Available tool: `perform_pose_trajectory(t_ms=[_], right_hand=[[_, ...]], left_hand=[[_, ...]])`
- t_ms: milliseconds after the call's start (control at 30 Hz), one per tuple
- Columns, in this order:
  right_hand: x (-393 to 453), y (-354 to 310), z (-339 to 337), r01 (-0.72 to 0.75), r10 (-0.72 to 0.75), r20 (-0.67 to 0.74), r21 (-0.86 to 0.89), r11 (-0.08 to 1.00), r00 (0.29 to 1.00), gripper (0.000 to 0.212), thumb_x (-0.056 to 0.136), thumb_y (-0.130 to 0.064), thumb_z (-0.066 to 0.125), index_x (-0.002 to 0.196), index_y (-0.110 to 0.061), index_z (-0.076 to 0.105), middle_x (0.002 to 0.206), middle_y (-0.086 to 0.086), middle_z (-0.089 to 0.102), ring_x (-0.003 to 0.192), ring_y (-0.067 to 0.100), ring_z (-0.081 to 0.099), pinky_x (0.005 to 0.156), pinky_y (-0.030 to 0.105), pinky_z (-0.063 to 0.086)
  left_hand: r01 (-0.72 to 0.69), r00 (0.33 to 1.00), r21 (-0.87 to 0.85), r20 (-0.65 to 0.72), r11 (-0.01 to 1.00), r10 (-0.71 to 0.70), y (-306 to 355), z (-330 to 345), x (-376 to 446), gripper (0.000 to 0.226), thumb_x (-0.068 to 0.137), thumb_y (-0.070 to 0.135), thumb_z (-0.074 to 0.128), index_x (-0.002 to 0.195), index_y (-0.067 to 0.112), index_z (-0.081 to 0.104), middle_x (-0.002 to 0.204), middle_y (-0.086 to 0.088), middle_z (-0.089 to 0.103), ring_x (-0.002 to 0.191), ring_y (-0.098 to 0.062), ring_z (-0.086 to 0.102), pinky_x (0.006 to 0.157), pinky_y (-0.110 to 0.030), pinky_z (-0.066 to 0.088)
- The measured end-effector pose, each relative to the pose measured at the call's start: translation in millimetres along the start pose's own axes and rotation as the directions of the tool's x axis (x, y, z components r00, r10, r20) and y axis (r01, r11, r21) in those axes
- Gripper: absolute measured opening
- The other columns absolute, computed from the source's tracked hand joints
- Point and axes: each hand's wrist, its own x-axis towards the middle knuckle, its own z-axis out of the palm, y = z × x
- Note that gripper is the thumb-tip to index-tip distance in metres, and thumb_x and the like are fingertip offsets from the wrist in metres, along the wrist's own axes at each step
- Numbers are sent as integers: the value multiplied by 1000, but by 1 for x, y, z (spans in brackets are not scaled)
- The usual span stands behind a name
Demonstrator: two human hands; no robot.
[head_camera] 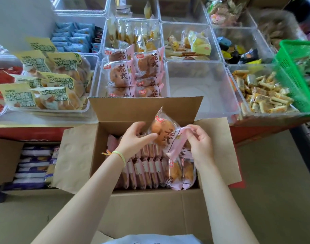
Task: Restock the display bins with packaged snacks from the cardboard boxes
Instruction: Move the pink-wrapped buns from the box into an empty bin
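An open cardboard box (214, 148) stands in front of me, packed with rows of pink bread packets (147, 171). One pink packet (165, 132) is lifted above the box, tilted. My left hand (135, 138) holds its left side, thumb against the bun. My right hand (201, 140) pinches the packet's pink right edge. Just beyond the box, a clear display bin (98, 74) holds several of the same pink packets (133, 74), stacked. To its right stands an empty clear bin (203, 85).
A bin of green-labelled bread packets (50, 81) is at the left. A second open box (34, 166) with white-and-blue packets sits at lower left. A bin of small wrapped bars (263, 92) and a green plastic basket (297, 67) are at the right. More filled bins stand behind.
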Motion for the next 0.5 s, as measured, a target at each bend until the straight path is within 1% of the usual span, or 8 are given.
perform_pose_trajectory(t_ms=[67,133,167,200,267,333,400,500], right_hand=[[2,-20,2,-75,69,39,179,981,997,24,97,-13,61,83,-27,74,86,-4,69,86,17,60,83,35,49],[2,-40,11,-118,105,64,263,957,992,22,96,-19,62,81,-30,74,88,2,69,89,26,60,90,48,50],[1,-49,16,-133,118,66,296,946,991,17,96,-23,62,85,-28,74,92,7,68,90,29,61,92,52,50],[0,-58,21,-162,138,94,342,926,986,11,95,-29,62,93,-23,72,96,12,68,92,30,64,92,54,51],[-3,-74,27,-212,131,241,351,912,962,38,88,-43,63,111,-12,63,106,16,70,99,32,69,90,54,55],[-6,-85,34,-177,86,409,189,966,909,48,81,-42,69,118,-12,60,108,10,74,104,25,71,88,43,58],[-5,-92,45,-107,78,460,38,994,884,36,84,-30,74,115,-14,66,106,2,76,103,17,71,92,35,57],[10,-96,71,-61,69,391,-32,998,918,18,87,-28,74,100,-15,72,98,1,77,98,16,72,95,38,55]], left_hand=[[-56,987,-99,148,994,70,11,-7,-1,70,61,59,80,124,36,58,122,9,66,115,-9,61,102,-31,46],[-54,948,-194,299,979,112,24,-9,-2,64,68,56,81,121,27,62,120,-11,67,114,-30,62,103,-47,48],[-63,939,-243,314,968,140,29,-9,-3,65,71,55,81,122,19,62,121,-20,64,115,-38,60,104,-56,45],[-68,943,-296,294,953,159,35,-9,-5,67,72,54,81,122,13,62,121,-24,63,115,-42,60,103,-60,44],[-74,968,-384,193,920,158,42,-14,-8,68,71,48,83,121,8,61,119,-22,66,111,-36,65,101,-57,48],[-100,977,-431,127,897,170,43,-23,-10,64,70,41,84,119,7,62,116,-19,68,106,-30,67,95,-51,53],[-137,982,-468,54,873,183,41,-35,-10,59,74,41,82,118,8,63,114,-16,69,107,-31,67,93,-51,54],[-173,982,-474,-155,863,111,42,-56,0,44,86,51,68,107,12,68,104,-5,73,100,-23,68,93,-47,53]])
